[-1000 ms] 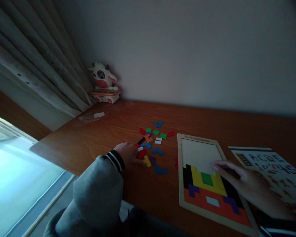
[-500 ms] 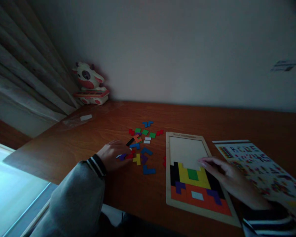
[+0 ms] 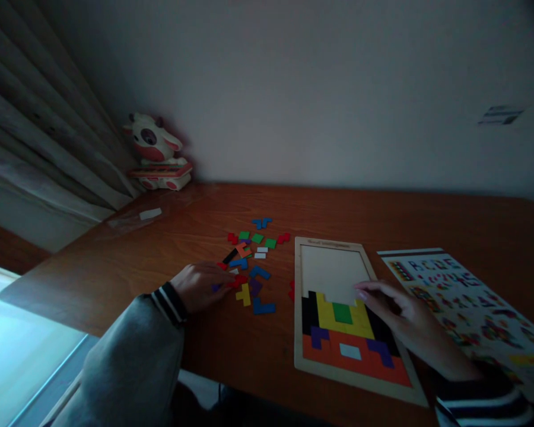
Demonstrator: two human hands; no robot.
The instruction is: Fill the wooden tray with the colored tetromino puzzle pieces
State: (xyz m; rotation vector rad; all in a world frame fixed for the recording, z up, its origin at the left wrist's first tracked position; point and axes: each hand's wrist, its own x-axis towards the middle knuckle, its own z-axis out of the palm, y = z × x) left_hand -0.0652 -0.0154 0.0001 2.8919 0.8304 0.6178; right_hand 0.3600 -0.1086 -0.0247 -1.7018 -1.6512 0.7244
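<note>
My left hand [image 3: 202,286] is over the left edge of the loose coloured pieces, its fingertips at some red pieces [image 3: 238,281]; whether it grips one is hidden. A yellow piece [image 3: 244,295] lies just right of its fingers. The wooden tray [image 3: 329,378] has its lower half filled with orange, purple, black, yellow and green pieces, while its upper part is bare. Over the tray's right side rests my right hand [image 3: 394,305], thumb and forefinger close together near the yellow pieces; anything between them is too small to make out.
A printed pattern sheet [image 3: 454,284] lies right of the tray. At the table's back left stands a cow toy [image 3: 155,151] with a keyboard, near clear plastic with a white label [image 3: 150,213]. Blue pieces [image 3: 262,223] lie farthest back.
The whole view has shifted slightly. My left hand's fingers have moved among the red and purple pieces, and the yellow piece beside them has turned a little. My right hand stays over the tray.
</note>
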